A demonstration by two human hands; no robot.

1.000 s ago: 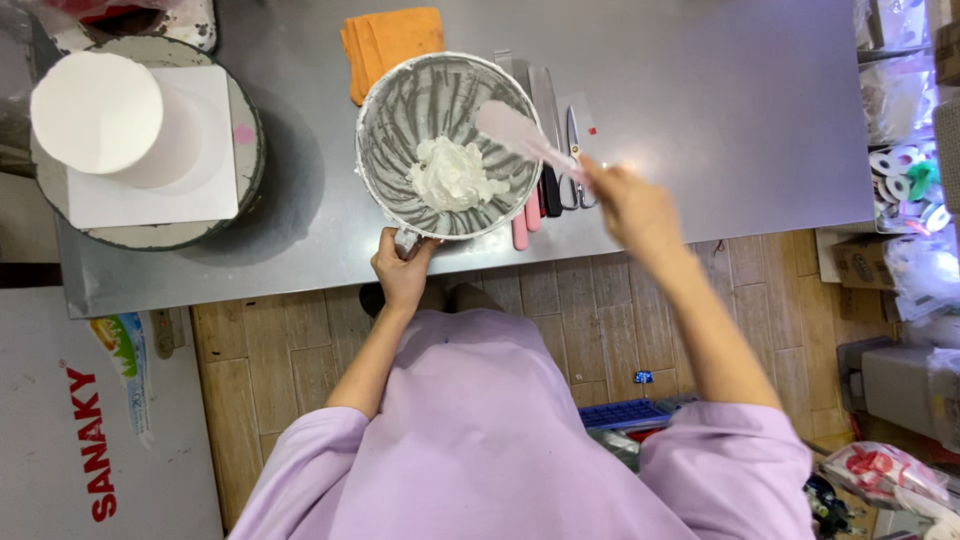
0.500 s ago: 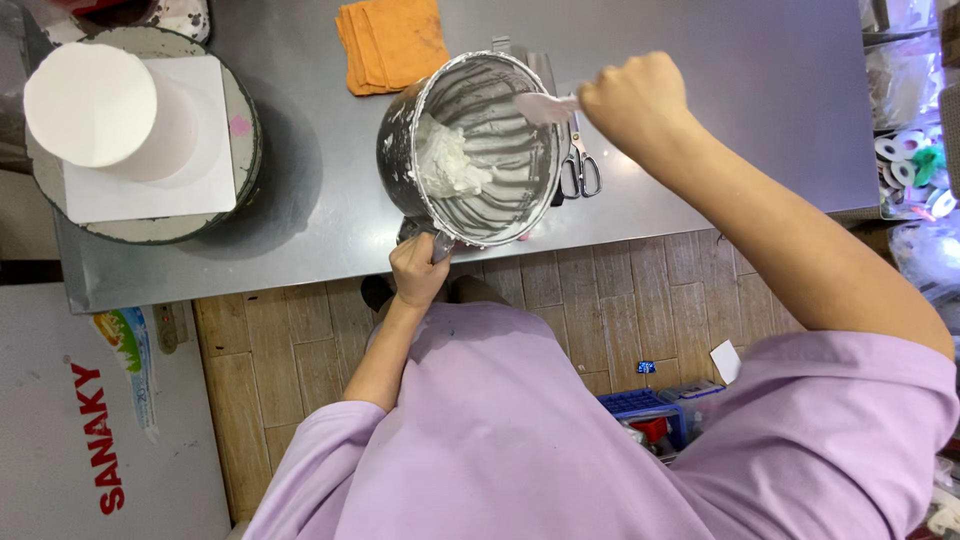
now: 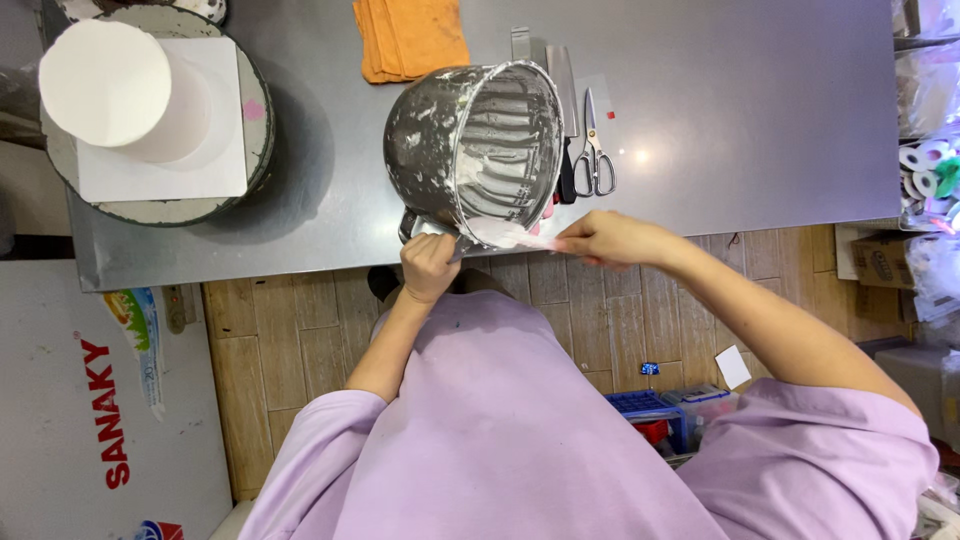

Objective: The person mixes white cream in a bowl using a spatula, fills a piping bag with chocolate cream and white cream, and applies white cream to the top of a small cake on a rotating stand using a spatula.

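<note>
- Mixing bowl (image 3: pixel 440 150): deep metal bowl, tipped steeply on its side at the near edge of the grey steel table (image 3: pixel 750 110), mouth turned toward the person's right. White cream is smeared over its ribbed inner wall and streaked on the outer wall.
- Left hand (image 3: pixel 430 265): closed tightly around the bowl's handle at the low near side, just over the table edge, holding the bowl in its tilt.
- Right hand (image 3: pixel 605 238): fingers wrapped around the handle end of a pale pink spatula (image 3: pixel 515 238), just off the table edge and beside the bowl's rim.
- Spatula: lies nearly level, blade coated in white cream and touching the lower lip of the bowl.
- Scissors (image 3: pixel 595 150): metal, lying flat on the table just right of the bowl, handles toward the person.
- Knife (image 3: pixel 563 90): long blade lying between bowl and scissors, partly hidden by the bowl; a second blade shows beside it.
- Orange cloth (image 3: pixel 410 35): folded stack at the far edge of the table, behind the bowl.
- Turntable (image 3: pixel 255 150): round stand at the table's left end, well apart from the bowl, carrying a square white board (image 3: pixel 215 170).
- White cake (image 3: pixel 115 85): tall smooth cylinder standing on the board.
- Floor (image 3: pixel 300 340): wood-look tiles under the table edge.
</note>
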